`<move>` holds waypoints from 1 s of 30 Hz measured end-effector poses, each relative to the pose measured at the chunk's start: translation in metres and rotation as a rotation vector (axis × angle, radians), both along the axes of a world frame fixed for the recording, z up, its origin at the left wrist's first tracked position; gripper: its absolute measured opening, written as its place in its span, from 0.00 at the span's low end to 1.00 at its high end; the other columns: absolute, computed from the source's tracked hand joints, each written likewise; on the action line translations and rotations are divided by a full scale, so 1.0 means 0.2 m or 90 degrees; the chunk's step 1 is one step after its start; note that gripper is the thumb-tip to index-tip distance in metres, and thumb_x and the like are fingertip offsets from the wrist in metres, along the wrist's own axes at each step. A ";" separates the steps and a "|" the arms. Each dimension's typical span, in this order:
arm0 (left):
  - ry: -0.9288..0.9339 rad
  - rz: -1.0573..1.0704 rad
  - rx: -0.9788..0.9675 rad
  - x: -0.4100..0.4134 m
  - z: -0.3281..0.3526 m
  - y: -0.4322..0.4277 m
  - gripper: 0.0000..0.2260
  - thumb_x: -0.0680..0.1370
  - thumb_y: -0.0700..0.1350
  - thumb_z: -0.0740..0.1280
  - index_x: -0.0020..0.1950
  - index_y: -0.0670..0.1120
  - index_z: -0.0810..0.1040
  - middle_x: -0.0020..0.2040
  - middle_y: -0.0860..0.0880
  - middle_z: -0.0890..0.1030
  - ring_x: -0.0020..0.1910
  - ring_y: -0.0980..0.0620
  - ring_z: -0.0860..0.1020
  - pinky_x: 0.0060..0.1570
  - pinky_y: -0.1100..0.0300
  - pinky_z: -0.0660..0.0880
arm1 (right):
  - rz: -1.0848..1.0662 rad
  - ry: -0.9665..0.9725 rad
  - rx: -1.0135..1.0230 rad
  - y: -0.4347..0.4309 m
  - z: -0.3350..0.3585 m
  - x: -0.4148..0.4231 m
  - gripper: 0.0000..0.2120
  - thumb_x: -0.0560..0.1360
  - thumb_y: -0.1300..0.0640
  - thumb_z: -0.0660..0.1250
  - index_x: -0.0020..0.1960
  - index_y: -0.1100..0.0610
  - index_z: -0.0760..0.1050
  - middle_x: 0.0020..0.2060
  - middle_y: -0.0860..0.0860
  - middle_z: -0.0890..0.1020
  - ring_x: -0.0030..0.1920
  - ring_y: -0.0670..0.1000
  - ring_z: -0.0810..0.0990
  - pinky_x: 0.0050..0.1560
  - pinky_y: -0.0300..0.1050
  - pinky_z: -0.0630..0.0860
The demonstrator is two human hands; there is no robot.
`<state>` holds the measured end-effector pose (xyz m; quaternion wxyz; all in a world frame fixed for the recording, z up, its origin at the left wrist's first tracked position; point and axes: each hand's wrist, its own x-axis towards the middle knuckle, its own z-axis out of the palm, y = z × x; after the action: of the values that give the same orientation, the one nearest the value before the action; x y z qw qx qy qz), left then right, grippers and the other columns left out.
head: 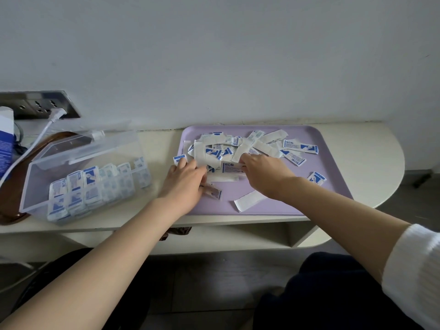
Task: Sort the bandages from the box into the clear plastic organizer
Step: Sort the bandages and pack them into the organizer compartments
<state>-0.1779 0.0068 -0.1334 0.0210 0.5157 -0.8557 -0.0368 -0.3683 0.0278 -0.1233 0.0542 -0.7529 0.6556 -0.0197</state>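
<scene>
Both bare forearms reach up from the bottom corners of the frame and meet at mid-frame over a lilac tray (333, 186) on the pale surface (371, 148). The left hand (184, 184) lies palm down at the tray's left edge, fingers curled onto the near side of the bandage pile (240, 146); a wrapper pokes out beneath its fingers, yet whether the fingers pinch it cannot be told. The right hand (264, 175) is turned knuckles up, its fingertips closed on the end of a blue-and-white wrapped bandage (229, 168) at the pile's near edge. A white sleeve (414, 275) is cut off at the right border.

The clear plastic organizer (78, 182) stands at centre left, lid tilted open, with upright bandages in a row inside. The box (6, 139) is half cropped at the left edge, in front of a wall socket (35, 106). Print on the wrappers is too small to read.
</scene>
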 end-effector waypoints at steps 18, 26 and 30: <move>0.099 0.038 -0.031 -0.08 -0.03 0.07 0.10 0.78 0.52 0.63 0.53 0.48 0.77 0.52 0.47 0.73 0.55 0.46 0.70 0.49 0.56 0.68 | 0.097 -0.064 0.077 0.06 0.00 0.13 0.08 0.80 0.59 0.56 0.58 0.59 0.69 0.52 0.56 0.78 0.50 0.59 0.76 0.41 0.46 0.65; 0.020 0.001 0.036 -0.09 -0.13 0.11 0.14 0.80 0.43 0.57 0.65 0.42 0.63 0.61 0.42 0.66 0.59 0.44 0.67 0.55 0.57 0.63 | 0.079 -0.122 0.056 0.09 -0.13 0.21 0.23 0.76 0.67 0.59 0.69 0.63 0.59 0.65 0.58 0.65 0.67 0.57 0.62 0.65 0.40 0.57; 0.032 -0.005 0.050 -0.09 -0.15 0.09 0.15 0.79 0.41 0.57 0.66 0.42 0.63 0.62 0.43 0.67 0.59 0.44 0.67 0.57 0.58 0.63 | 0.075 -0.177 0.048 0.09 -0.14 0.23 0.25 0.73 0.72 0.59 0.69 0.64 0.60 0.64 0.59 0.64 0.67 0.56 0.62 0.63 0.36 0.57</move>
<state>-0.1951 0.0257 -0.1637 0.0221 0.5116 -0.8549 -0.0830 -0.3228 0.0468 -0.1505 0.1743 -0.7773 0.5969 -0.0960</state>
